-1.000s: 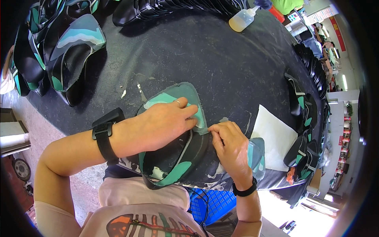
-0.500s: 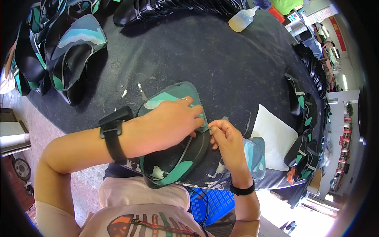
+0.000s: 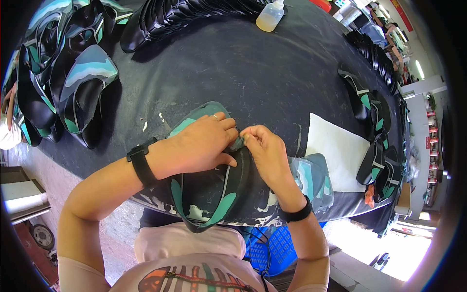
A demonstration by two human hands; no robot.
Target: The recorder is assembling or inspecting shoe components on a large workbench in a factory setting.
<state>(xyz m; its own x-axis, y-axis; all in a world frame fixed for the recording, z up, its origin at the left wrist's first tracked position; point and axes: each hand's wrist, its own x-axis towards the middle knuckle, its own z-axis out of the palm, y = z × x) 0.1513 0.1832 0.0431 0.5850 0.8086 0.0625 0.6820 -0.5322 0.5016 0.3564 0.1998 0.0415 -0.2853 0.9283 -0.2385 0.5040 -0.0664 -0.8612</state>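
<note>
A black shoe upper (image 3: 224, 209) with green patches lies at the near edge of the table, its open loop toward me. A teal, wavy-patterned piece (image 3: 202, 112) covers its far end. My left hand (image 3: 194, 146) rests over this piece, fingers bent and closed on its right edge. Right beside it, my right hand (image 3: 267, 153) pinches the same edge between thumb and fingertips, where the material bunches up. The fingers partly hide the join between the piece and the black upper.
Loose patterned pieces (image 3: 316, 180) and a white sheet (image 3: 335, 151) lie to the right. More uppers are piled at the left (image 3: 90, 97) and the right (image 3: 374, 160). At the back stand a row of black parts (image 3: 185, 19) and a yellowish squeeze bottle (image 3: 270, 18).
My right hand has come up and left, closer to my left hand. The edge between them is now gathered up. The whole view has shifted slightly.
</note>
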